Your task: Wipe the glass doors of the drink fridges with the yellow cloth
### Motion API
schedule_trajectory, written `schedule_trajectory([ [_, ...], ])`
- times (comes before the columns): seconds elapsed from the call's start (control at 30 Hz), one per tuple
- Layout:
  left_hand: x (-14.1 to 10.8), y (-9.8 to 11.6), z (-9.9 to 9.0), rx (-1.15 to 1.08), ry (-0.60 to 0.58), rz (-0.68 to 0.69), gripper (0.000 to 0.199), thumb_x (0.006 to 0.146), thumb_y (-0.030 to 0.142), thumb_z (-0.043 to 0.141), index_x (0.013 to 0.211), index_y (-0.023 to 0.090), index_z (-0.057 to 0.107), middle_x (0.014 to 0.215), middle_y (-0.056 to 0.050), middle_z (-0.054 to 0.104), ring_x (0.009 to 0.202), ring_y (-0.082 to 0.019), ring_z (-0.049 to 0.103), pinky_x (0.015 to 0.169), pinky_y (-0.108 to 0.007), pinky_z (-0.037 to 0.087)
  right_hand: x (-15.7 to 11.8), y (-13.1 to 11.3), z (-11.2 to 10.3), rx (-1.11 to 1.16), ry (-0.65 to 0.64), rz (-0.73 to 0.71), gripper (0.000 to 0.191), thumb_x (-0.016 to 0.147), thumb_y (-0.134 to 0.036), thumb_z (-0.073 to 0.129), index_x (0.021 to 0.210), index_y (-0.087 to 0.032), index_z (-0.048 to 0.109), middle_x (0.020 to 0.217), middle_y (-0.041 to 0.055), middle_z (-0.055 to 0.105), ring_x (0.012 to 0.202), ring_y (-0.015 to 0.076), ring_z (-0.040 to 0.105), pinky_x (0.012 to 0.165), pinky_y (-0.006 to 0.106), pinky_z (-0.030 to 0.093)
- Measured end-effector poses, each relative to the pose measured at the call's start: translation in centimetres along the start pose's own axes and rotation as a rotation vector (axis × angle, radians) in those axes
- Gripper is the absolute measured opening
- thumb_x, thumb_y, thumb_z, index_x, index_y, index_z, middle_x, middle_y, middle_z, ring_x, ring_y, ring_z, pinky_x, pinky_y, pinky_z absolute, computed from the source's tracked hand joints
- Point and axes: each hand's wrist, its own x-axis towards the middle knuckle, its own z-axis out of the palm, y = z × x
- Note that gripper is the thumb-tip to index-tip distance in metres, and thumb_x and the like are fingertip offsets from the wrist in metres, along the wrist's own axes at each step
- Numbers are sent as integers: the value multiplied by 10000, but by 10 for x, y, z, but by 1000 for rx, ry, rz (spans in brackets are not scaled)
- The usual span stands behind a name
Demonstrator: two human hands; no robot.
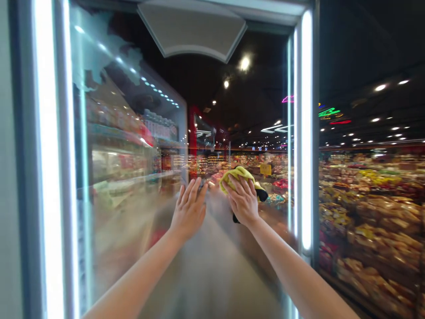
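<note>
A glass door (215,270) with brightly lit edges fills the middle of the view. My right hand (244,201) holds a yellow cleaning cloth (241,173) with a dark underside, pressing it toward the glass right of centre. Dark parts of the cloth stick out beside and below the fingers. To the left, at about the same height, my left hand (191,208) has its fingers stretched out and holds nothing. It appears to rest on the glass, though the contact itself is hidden.
White light strips run down the left (48,159) and right (307,133) sides of the door frame. A pale panel (192,29) hangs at the top. Beyond the right edge are shelves of packaged goods (381,212). Bottles (159,126) show through or in the glass.
</note>
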Motion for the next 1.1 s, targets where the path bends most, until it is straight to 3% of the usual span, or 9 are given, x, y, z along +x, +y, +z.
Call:
schedule_trajectory([
  [0.17, -11, -21, -12, 20, 0, -10, 634, 935, 221, 471, 1550, 189, 321, 1642, -147, 279, 1538, -291, 204, 1246, -544, 198, 13, 22, -5, 1, 176, 208, 423, 1000, -233, 422, 1357, -341, 623, 1473, 13, 562, 1445, 266, 391, 1204, 544, 281],
  [0.27, -13, -31, -15, 15, 7, -47, 659, 935, 222, 463, 1567, 192, 279, 1648, -155, 261, 1538, -299, 203, 1240, -556, 202, 49, -4, 12, 0, 213, 348, 460, 1003, -249, 410, 1431, -338, 551, 1551, 23, 468, 1488, 307, 304, 1199, 611, 238],
  [0.4, -18, -36, -15, 2, 12, -72, 702, 926, 207, 463, 1587, 222, 226, 1648, -141, 266, 1532, -298, 224, 1242, -559, 191, 36, -50, 29, 21, 69, 112, 482, 991, -264, 499, 1455, -398, 505, 1536, -6, 491, 1469, 299, 334, 1217, 590, 202],
  [0.5, -32, -43, -18, 17, -5, -64, 702, 933, 220, 466, 1589, 213, 216, 1646, -145, 270, 1533, -298, 219, 1244, -552, 190, -4, -44, 23, 13, -2, -92, 482, 982, -256, 538, 1430, -434, 522, 1484, -32, 551, 1421, 260, 418, 1220, 524, 239],
  [0.6, -47, -57, -26, 37, -13, -65, 689, 939, 224, 459, 1586, 215, 223, 1650, -138, 263, 1536, -291, 213, 1247, -541, 191, -13, -20, 17, -30, 92, 33, 455, 990, -254, 512, 1421, -392, 547, 1475, 3, 560, 1427, 278, 412, 1201, 538, 273],
  [0.73, -56, -74, -32, 36, 0, -113, 704, 936, 243, 462, 1592, 227, 210, 1655, -126, 254, 1536, -296, 208, 1246, -544, 191, 33, -33, 33, -34, 286, 347, 439, 1016, -296, 434, 1440, -340, 540, 1516, 52, 508, 1465, 336, 340, 1175, 639, 253],
  [0.9, -61, -78, -28, 16, 5, -129, 724, 921, 216, 462, 1596, 241, 203, 1659, -118, 246, 1534, -291, 217, 1246, -543, 195, 37, -94, 52, 67, 85, 117, 488, 994, -270, 502, 1458, -420, 493, 1520, 0, 506, 1474, 305, 320, 1214, 604, 198],
  [1.0, -70, -82, -28, 14, -13, -118, 723, 919, 219, 467, 1594, 230, 210, 1656, -126, 249, 1534, -296, 217, 1242, -545, 206, 5, -89, 42, 76, -46, -44, 523, 971, -236, 547, 1441, -461, 497, 1502, -32, 528, 1441, 272, 382, 1227, 546, 214],
  [1.1, -78, -91, -34, 31, -20, -97, 693, 931, 238, 467, 1585, 211, 241, 1649, -136, 266, 1535, -296, 214, 1245, -540, 195, 4, -67, 33, 19, 31, 60, 468, 987, -252, 510, 1422, -420, 538, 1492, -10, 538, 1447, 281, 374, 1219, 549, 228],
])
